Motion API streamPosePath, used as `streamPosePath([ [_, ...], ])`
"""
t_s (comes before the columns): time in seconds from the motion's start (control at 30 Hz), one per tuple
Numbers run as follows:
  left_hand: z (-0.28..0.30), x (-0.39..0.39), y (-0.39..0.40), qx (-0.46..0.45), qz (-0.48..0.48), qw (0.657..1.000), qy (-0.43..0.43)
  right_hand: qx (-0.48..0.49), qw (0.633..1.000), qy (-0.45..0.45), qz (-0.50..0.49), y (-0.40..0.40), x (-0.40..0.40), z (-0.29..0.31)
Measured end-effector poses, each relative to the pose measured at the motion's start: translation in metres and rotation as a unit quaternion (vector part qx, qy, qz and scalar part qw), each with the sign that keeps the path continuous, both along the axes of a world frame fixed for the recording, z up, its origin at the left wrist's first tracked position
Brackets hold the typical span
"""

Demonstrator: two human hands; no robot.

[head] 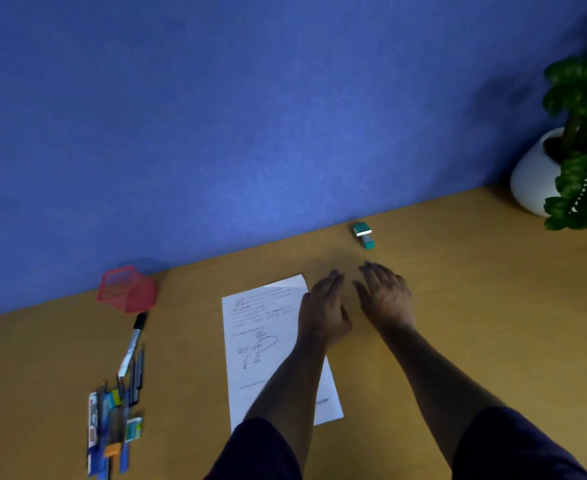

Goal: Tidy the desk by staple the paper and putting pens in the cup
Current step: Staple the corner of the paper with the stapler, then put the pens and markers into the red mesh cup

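Blue textured wall (250, 116) fills the upper part of the view and meets the back edge of the tan wooden desk (458, 289), which runs from lower left up to upper right; bare desk lies to the right of the arms. A green leafy plant in a round white pot (534, 178) stands at the far right against the wall, cut off by the frame edge. The white sheet of paper with handwriting and a sketch (264, 341) lies flat near the middle, its long axis running from the near edge toward the wall, and the left forearm hides its right side. The left hand (323, 313) is over the paper's far right corner, fingers straight and together, holding nothing; whether it touches the sheet cannot be told. The right hand (385, 296) is just beside it over bare desk, fingers loosely spread, holding nothing. A red mesh pen cup (127, 289) sits at the left by the wall, tilted in this wide view. Near it, a cluster of pens and markers (119, 403) lies pointing roughly toward the cup, blurred and hard to count. A small teal stapler (364, 234) rests close to the wall beyond the right hand, apart from it.
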State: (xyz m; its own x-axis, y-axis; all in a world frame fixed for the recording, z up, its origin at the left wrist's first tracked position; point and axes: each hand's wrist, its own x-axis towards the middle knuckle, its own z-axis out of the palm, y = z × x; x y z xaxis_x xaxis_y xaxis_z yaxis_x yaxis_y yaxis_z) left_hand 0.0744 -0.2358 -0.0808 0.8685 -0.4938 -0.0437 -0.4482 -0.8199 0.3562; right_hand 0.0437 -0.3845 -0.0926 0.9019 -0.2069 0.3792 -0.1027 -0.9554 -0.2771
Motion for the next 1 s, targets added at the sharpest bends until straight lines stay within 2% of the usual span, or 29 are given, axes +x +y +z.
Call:
streamPosePath([
  [0.3, 0.010, -0.048, 0.053, -0.016, 0.046, 0.998, -0.026, 0.038, 0.999, 0.003, 0.037, 0.064, -0.052, 0.011],
  [0.57, 0.006, -0.095, 0.118, -0.048, 0.061, 0.996, -0.054, 0.035, 0.991, -0.013, 0.131, 0.126, -0.079, -0.001],
  [0.73, -0.002, -0.116, 0.173, -0.024, 0.039, 0.994, -0.102, 0.037, 0.981, -0.030, 0.187, 0.168, -0.093, -0.009],
  [0.87, -0.002, -0.121, 0.215, 0.014, 0.092, 0.991, -0.100, 0.031, 0.968, -0.038, 0.246, 0.206, -0.099, -0.011],
  [1.0, 0.004, -0.116, 0.253, 0.027, 0.197, 0.979, -0.055, 0.037, 0.958, -0.017, 0.285, 0.247, -0.094, -0.003],
])
